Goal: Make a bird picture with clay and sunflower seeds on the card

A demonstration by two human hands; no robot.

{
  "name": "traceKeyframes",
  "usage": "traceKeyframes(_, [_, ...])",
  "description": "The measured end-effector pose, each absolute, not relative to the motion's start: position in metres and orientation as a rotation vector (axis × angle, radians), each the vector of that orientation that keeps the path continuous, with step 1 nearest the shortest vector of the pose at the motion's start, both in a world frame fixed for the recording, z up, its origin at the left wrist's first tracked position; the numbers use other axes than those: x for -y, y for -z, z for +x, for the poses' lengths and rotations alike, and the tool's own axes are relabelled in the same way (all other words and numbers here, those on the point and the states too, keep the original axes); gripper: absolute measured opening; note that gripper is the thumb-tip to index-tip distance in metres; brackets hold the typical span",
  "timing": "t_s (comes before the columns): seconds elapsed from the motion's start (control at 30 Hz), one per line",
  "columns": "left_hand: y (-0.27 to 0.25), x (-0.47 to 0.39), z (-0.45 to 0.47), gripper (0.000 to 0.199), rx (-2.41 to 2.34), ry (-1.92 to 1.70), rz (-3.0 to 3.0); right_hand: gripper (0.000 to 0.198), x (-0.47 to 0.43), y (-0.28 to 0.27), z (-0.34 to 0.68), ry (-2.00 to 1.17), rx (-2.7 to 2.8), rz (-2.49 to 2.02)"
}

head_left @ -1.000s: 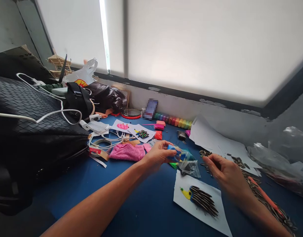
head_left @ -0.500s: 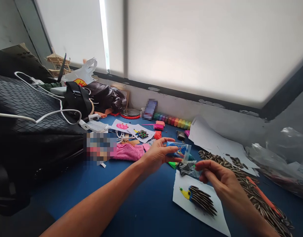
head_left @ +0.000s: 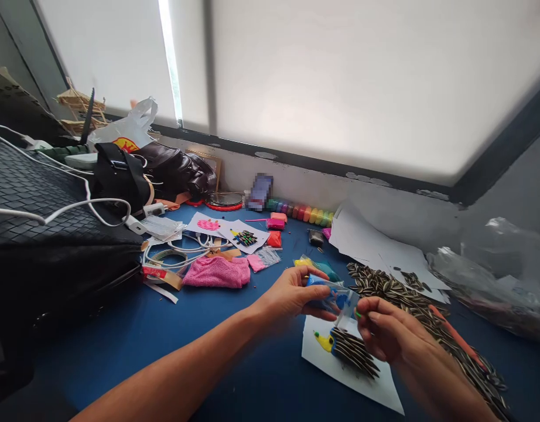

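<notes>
My left hand (head_left: 290,293) is closed on a small clear zip bag (head_left: 341,300) with blue clay inside. The bag's open-looking end points right, towards my right hand (head_left: 395,331). Thumb and forefinger of that hand pinch a tiny green piece of clay (head_left: 357,313), close beside the bag's edge; whether they touch the bag I cannot tell. Below both hands, a white paper (head_left: 313,351) carries a hedgehog figure (head_left: 354,353) with a yellow clay head, green nose, blue edging and striped seeds as spines. My right hand covers part of that sheet.
Striped sunflower seeds (head_left: 384,287) lie heaped on the right around an orange strip (head_left: 457,334). White sheets (head_left: 362,234) and a plastic bag (head_left: 476,281) are behind them. A pink cloth (head_left: 217,272), two finished pictures (head_left: 243,236) and a black bag (head_left: 54,217) stand left.
My hands have come closer together and lower, with the zip bag moved right towards the pinched green piece. The view has shifted slightly. The black packet beneath the hands is no longer visible.
</notes>
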State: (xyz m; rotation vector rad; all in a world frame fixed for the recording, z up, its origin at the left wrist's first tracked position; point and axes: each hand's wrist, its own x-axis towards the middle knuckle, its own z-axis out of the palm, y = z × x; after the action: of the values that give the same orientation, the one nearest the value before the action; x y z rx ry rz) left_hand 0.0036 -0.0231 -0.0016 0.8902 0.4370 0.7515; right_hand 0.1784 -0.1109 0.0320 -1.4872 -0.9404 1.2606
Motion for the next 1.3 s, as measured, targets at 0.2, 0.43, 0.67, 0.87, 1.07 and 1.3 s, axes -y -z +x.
traceKeyframes(0.2, [0.003,0.022,0.004,0.045,-0.462,-0.758,0.891,0.039,0.112,-0.023,0.182,-1.271,1.003,-1.470])
traceKeyframes(0.43, [-0.003,0.021,0.000,0.045,-0.474,-0.770,0.885,0.039,0.109,-0.024,0.188,-1.040,1.217,-1.587])
traceKeyframes(0.67, [-0.004,0.019,-0.002,0.047,-0.455,-0.769,0.854,0.053,0.100,-0.026,0.214,-0.609,1.345,-1.811])
traceKeyframes(0.87, [-0.008,0.017,-0.004,0.034,-0.480,-0.793,0.844,0.044,0.099,-0.017,0.224,-0.421,1.383,-1.864])
traceKeyframes(1.07, [-0.010,0.016,-0.004,0.025,-0.497,-0.804,0.826,0.038,0.098,-0.018,0.220,-0.340,1.474,-1.904])
traceKeyframes(1.3, [-0.013,0.015,-0.006,0.022,-0.509,-0.850,0.798,0.048,0.102,-0.018,0.210,-0.256,1.569,-1.903])
